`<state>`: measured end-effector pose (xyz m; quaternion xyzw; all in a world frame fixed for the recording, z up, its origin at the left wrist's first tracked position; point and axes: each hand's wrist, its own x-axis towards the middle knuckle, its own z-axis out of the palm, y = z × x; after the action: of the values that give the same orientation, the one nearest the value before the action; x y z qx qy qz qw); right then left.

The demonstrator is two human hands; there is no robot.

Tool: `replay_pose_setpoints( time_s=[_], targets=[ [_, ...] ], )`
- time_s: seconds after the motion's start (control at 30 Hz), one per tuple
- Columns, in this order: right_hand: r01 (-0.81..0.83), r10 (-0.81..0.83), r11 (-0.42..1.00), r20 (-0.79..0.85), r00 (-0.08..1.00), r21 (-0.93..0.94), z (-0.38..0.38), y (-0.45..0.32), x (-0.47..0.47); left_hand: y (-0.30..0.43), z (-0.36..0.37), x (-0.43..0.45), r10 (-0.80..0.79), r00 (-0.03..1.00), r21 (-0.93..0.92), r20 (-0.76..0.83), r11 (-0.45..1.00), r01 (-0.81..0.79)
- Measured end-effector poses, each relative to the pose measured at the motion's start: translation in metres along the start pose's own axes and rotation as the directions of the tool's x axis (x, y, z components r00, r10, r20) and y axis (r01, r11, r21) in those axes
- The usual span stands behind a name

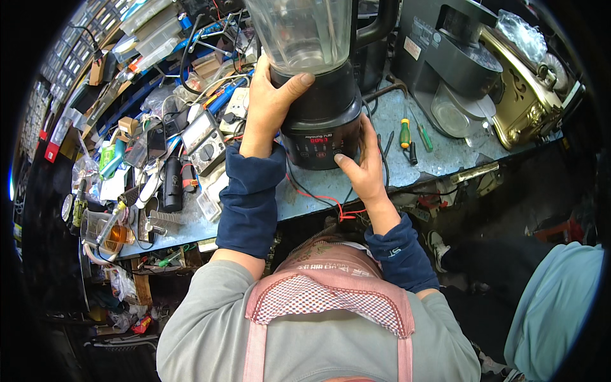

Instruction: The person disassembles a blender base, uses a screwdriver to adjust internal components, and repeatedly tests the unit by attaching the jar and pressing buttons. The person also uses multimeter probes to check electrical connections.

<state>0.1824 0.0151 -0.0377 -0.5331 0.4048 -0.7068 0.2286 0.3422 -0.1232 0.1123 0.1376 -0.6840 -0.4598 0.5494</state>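
Observation:
A Joyoung blender base (322, 122), black with a lit red display, stands on the blue workbench. On it sits a clear blender jar (305, 36) with a black handle (379, 28); the jar's top is cut off by the picture's edge. My left hand (272, 98) is wrapped around the black collar at the jar's foot, its thumb across the front. My right hand (365, 167) rests against the lower right side of the base, the thumb at the control panel and the fingers along the side. Black and red wires (341, 210) lie in front of the base.
Left stand a multimeter (206, 152), a black cylinder (172, 184) and heaped parts. Right lie a hammer (396, 86), a yellow-green screwdriver (405, 133) and a green-handled screwdriver (424, 138), near a large dark appliance (429, 62). Another person in a light teal garment (556, 301) is at lower right.

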Motion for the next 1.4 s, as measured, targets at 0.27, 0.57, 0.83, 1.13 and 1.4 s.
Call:
replay_pose_setpoints(
  time_s=[0.27,0.57,0.83,1.13,1.4],
  targets=[
    [-0.005,0.005,1.000,0.005,1.000,0.012,0.000,0.002,-0.001,0.002,0.000,0.000,-0.004,1.000,0.016,0.006,1.000,0.004],
    [-0.042,0.042,0.999,0.007,0.999,0.026,0.002,0.000,0.000,-0.002,-0.002,0.000,-0.013,1.000,0.008,0.001,1.000,0.013],
    [-0.072,0.072,0.997,0.010,0.997,0.027,0.002,-0.009,0.000,0.003,0.002,-0.001,-0.027,1.000,-0.060,0.012,0.998,0.028],
    [-0.051,0.051,0.999,0.023,0.998,0.019,-0.001,-0.004,0.000,0.002,0.002,-0.001,-0.025,1.000,-0.042,0.003,0.999,0.025],
    [-0.010,0.011,0.999,0.022,1.000,-0.036,0.004,-0.008,0.000,0.004,0.002,-0.001,0.003,1.000,-0.040,0.006,0.999,-0.003]
  ],
)
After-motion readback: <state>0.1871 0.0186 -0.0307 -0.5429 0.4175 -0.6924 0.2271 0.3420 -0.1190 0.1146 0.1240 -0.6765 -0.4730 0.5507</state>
